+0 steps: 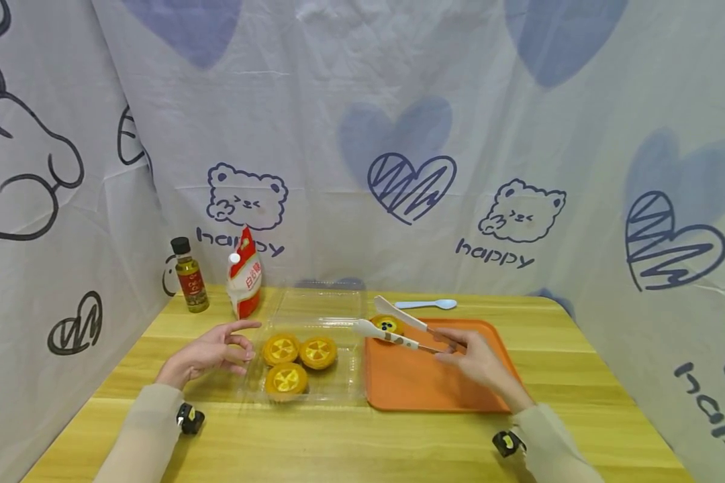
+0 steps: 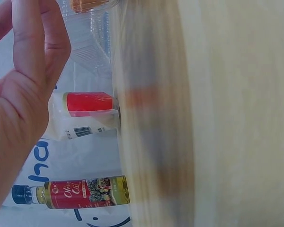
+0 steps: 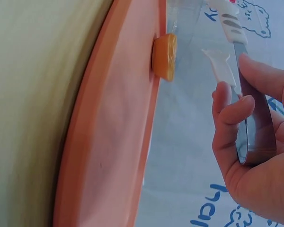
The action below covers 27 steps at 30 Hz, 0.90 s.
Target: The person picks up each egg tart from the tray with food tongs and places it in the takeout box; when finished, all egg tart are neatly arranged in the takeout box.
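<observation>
My right hand (image 1: 474, 359) grips a pair of tongs (image 1: 407, 341), whose white tips stand apart above the left part of the orange tray (image 1: 441, 389). A tart with dark dots (image 1: 389, 325) rests at the tray's back left corner, close to the tips. In the right wrist view the fingers and thumb curl round the metal handles (image 3: 258, 135). My left hand (image 1: 214, 352) is beside the clear plastic container (image 1: 347, 382), fingers loosely spread and holding nothing. Inside the container sit several tarts (image 1: 286, 380) with yellow tops.
The container's clear lid (image 1: 320, 302) stands open at the back. An oil bottle (image 1: 191, 278) and a red and white bag (image 1: 245, 278) stand at the back left. A pale spoon (image 1: 425, 304) lies behind the tray. A patterned cloth (image 1: 314, 134) hangs behind the table.
</observation>
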### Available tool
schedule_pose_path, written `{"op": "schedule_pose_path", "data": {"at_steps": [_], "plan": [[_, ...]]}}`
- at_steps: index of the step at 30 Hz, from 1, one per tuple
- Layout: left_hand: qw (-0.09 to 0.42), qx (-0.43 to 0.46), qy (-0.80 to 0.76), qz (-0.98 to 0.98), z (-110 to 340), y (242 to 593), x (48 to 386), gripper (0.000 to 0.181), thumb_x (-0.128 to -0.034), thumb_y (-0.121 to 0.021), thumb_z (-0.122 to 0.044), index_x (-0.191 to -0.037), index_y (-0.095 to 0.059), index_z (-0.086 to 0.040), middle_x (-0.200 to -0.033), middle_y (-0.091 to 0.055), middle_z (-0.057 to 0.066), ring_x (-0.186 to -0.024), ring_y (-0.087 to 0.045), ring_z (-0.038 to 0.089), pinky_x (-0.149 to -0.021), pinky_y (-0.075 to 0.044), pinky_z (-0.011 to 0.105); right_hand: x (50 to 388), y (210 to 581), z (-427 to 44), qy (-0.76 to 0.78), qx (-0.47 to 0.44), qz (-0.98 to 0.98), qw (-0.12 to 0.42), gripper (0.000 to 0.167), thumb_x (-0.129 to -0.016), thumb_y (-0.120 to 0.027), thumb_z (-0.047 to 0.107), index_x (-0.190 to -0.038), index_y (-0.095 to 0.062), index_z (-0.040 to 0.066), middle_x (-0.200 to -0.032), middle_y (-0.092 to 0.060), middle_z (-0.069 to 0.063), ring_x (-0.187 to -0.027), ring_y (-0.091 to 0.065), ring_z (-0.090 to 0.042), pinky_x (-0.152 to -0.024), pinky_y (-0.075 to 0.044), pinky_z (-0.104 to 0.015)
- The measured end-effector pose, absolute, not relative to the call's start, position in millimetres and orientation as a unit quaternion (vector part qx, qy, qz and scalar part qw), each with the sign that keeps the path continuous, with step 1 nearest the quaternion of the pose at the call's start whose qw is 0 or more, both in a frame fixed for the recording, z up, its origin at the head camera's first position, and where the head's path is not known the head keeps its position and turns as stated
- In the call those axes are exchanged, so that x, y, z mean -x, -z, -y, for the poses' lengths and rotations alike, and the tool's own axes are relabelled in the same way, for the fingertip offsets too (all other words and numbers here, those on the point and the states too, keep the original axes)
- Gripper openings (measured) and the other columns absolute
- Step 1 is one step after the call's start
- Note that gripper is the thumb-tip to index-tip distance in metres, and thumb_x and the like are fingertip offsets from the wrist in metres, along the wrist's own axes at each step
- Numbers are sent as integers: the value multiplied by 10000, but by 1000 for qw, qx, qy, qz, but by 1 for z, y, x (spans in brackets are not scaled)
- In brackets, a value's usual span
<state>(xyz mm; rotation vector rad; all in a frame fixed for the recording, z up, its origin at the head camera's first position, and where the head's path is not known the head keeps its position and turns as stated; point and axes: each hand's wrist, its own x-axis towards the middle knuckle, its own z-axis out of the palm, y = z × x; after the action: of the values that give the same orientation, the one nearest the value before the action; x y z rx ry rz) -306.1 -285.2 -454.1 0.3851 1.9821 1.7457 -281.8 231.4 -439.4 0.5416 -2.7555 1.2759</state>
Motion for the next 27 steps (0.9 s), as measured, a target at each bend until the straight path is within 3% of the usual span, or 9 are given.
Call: {"op": "schedule_pose_path", "data": {"at_steps": [8,18,27], "plan": [[234,-141,-635,-722,287,455,307,795,-907,-634,2,-1542,-155,-7,-986,-553,83,-853,-641,190,-755,-623,360,283,444,-238,-397,-148,904,58,458,-857,-744,96,-1304,-640,100,-1180,-701,-105,-822,-587,-153,-692,-488,-236],[234,-142,-635,-723,286,455,307,797,-909,-637,-7,-1540,-150,-1,-976,-556,76,-835,-640,175,-751,-623,354,283,446,-242,-375,-123,917,50,436,-873,-731,113,-1292,-635,38,-1211,-672,-198,-777,-553,-156,-641,-461,-228],[234,-140,-635,-723,285,454,306,790,-910,-629,2,-1542,-155,-9,-978,-554,80,-836,-635,175,-753,-623,354,285,445,-241,-369,-115,922,23,431,-885,-722,151,-1301,-637,72,-1238,-664,-183,-855,-578,-167,-709,-489,-277]]}}
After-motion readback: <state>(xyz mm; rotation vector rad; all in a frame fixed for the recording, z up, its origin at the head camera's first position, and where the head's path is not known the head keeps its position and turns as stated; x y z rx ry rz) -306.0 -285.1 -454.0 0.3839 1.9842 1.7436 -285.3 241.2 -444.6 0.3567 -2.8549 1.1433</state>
